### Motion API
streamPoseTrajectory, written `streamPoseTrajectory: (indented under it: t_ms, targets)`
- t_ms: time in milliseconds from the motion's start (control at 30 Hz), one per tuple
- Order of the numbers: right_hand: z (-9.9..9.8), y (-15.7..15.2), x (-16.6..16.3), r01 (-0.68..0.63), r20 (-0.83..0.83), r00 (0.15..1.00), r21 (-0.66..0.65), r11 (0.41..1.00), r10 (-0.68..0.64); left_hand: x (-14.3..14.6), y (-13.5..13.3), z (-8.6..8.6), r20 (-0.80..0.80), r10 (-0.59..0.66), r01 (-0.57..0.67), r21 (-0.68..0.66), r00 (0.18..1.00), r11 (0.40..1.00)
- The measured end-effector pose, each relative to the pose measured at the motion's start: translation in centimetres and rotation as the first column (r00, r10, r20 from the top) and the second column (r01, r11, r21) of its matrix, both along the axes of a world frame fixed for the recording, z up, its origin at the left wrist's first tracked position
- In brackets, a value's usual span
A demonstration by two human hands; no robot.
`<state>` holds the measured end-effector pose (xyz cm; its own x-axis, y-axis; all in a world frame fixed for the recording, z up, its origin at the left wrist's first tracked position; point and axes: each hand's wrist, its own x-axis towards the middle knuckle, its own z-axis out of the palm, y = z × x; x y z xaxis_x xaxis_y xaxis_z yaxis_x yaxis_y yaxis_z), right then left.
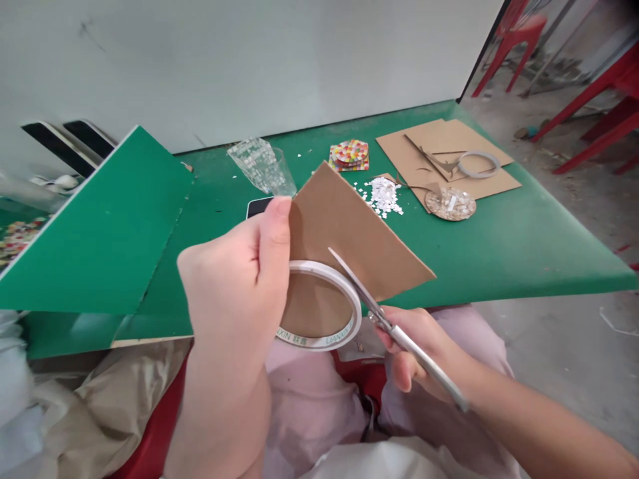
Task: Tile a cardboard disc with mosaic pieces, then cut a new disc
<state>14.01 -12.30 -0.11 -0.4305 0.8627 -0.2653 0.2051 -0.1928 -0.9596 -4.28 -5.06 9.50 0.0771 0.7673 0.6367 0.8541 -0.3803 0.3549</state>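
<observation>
My left hand grips a brown cardboard sheet together with a white tape roll pressed flat against it, thumb on top. My right hand is closed around silver scissors. Their blades point up and left, lying on the cardboard at the tape roll's right edge. Both hands hover over my lap, in front of the green table.
On the table lie brown cardboard pieces with another tape ring, a round mosaic disc, a pile of small white tiles, colourful coasters, a mosaic glass and a phone. A green board leans at left. Red stools stand at far right.
</observation>
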Motion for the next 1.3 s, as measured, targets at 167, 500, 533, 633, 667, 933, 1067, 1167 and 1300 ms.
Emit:
streamPoseTrajectory:
  t_ms: [167,500,533,633,667,933,1067,1167,1300]
  targets:
    - [1.0,0.2,0.4,-0.003,-0.005,1.0,-0.009,1.0,0.003,0.1,0.0,0.1,-0.01,-0.016,0.016,0.032,1.0,0.999]
    - [-0.8,1.2,0.7,-0.099,-0.014,0.995,0.136,0.986,0.102,0.2,0.0,0.0,-0.106,-0.019,0.03,0.1,0.994,0.995]
    - [-0.6,1.2,0.7,-0.102,-0.005,0.995,0.148,0.984,0.103,0.2,0.0,0.0,-0.109,-0.018,0.03,0.108,0.994,0.994]
    - [0.7,1.3,0.6,-0.122,0.027,0.993,0.166,0.979,0.119,0.3,-0.1,0.0,-0.087,-0.014,0.022,0.096,0.996,0.995]
    - [1.0,1.3,0.6,-0.12,0.049,0.992,0.169,0.978,0.113,0.4,-0.1,0.0,-0.073,-0.007,0.013,0.09,0.997,0.996]
    - [0.1,1.2,0.7,-0.034,0.146,0.989,0.202,0.979,0.004,0.9,-0.3,0.2,-0.026,0.034,-0.032,0.051,0.999,0.998]
    - [0.5,1.2,0.8,-0.032,0.161,0.987,0.205,0.978,-0.002,0.9,-0.2,0.3,-0.023,0.038,-0.037,0.049,0.999,0.998]
    - [0.9,1.3,0.9,-0.029,0.131,0.991,0.199,0.98,0.003,0.9,-0.2,0.4,-0.038,0.039,-0.037,0.051,0.999,0.998]
    - [0.8,1.5,1.2,-0.031,0.075,0.997,0.19,0.981,0.017,0.7,0.0,0.5,-0.098,0.021,-0.015,0.063,0.995,0.998]
